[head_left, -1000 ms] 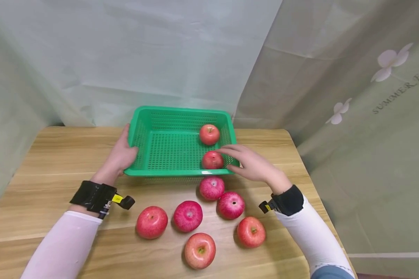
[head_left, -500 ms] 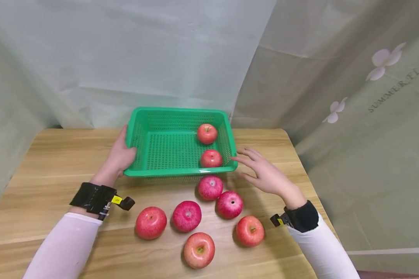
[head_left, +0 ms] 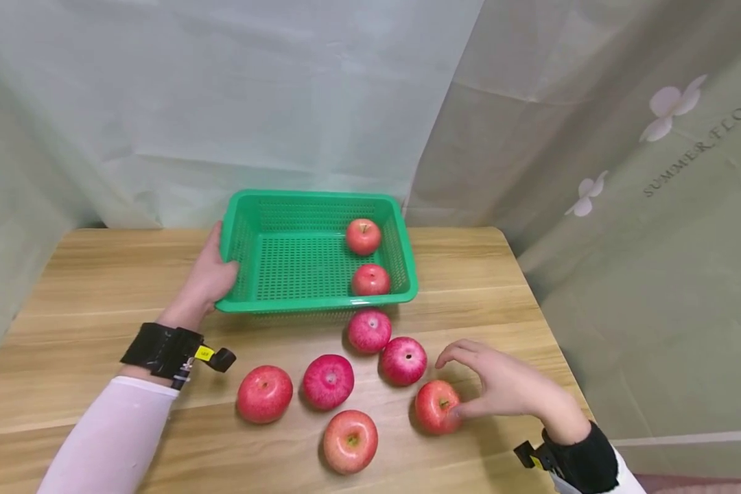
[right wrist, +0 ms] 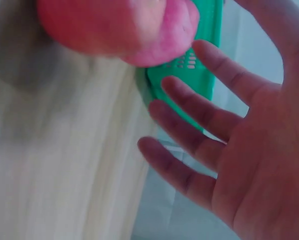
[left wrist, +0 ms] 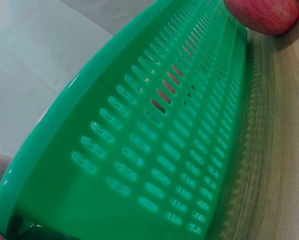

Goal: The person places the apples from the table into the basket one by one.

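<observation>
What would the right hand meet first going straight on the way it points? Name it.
Most likely the rightmost apple: the right hand overlaps it with its thumb in the head view, though whether they touch is unclear.

One rectangular green plastic basket (head_left: pixel 296 305) holds two round red apples (head_left: pixel 363 237); six more apples (head_left: pixel 350 443) sit on one wood-grain bench (head_left: pixel 469 274), eight altogether. Two bare hands (head_left: pixel 212 278) and two black wrist straps (head_left: pixel 151 348) show.

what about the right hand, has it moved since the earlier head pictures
Yes: judged against the table in the head view, the right hand has moved away from the green basket, rightward and toward the person, to a red apple.
</observation>
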`<state>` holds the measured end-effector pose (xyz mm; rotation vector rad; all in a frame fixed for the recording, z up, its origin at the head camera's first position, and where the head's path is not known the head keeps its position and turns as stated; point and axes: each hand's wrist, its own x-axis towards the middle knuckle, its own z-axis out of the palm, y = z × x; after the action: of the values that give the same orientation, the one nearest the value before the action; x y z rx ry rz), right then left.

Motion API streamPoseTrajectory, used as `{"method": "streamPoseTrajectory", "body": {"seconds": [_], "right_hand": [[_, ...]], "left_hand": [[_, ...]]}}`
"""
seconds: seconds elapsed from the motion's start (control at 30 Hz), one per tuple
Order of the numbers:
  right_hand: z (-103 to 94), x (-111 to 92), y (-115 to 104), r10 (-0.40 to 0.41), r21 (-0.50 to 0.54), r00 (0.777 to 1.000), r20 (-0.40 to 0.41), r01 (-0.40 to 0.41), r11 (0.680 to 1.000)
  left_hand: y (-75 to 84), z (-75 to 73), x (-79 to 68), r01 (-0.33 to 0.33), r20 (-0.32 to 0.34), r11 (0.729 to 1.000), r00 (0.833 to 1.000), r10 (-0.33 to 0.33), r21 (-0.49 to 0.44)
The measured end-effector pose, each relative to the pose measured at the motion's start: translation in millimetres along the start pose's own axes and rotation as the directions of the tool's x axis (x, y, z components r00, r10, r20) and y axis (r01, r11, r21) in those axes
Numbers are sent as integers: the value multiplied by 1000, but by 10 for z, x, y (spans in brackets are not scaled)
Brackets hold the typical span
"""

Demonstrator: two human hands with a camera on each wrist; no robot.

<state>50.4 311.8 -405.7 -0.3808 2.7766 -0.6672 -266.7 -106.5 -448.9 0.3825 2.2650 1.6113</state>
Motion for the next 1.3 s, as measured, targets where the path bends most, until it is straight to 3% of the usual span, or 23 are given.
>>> {"method": "streamPoseTrajectory", "body": {"seconds": [0.5,0.63,0.93,1.3], "right_hand": [[370,-194,-150,16,11,1000,10,-16,1000],[366,-179,-153,-4,0,1000,-6,4,1000],[368,-124,-164,58,-64,994,88,-52,997],[446,-33,-231,49,-34,991,127,-45,998]], "left_hand": [[-106,-12,-81,-38,-8,999,999,38,-3],[-85,0,-53,-39,-12,999,999,39,-11],[-54,36,3,-24,7,999,1000,25,-32],[-67,2,-4,-28,7,1000,1000,28,-14]]}}
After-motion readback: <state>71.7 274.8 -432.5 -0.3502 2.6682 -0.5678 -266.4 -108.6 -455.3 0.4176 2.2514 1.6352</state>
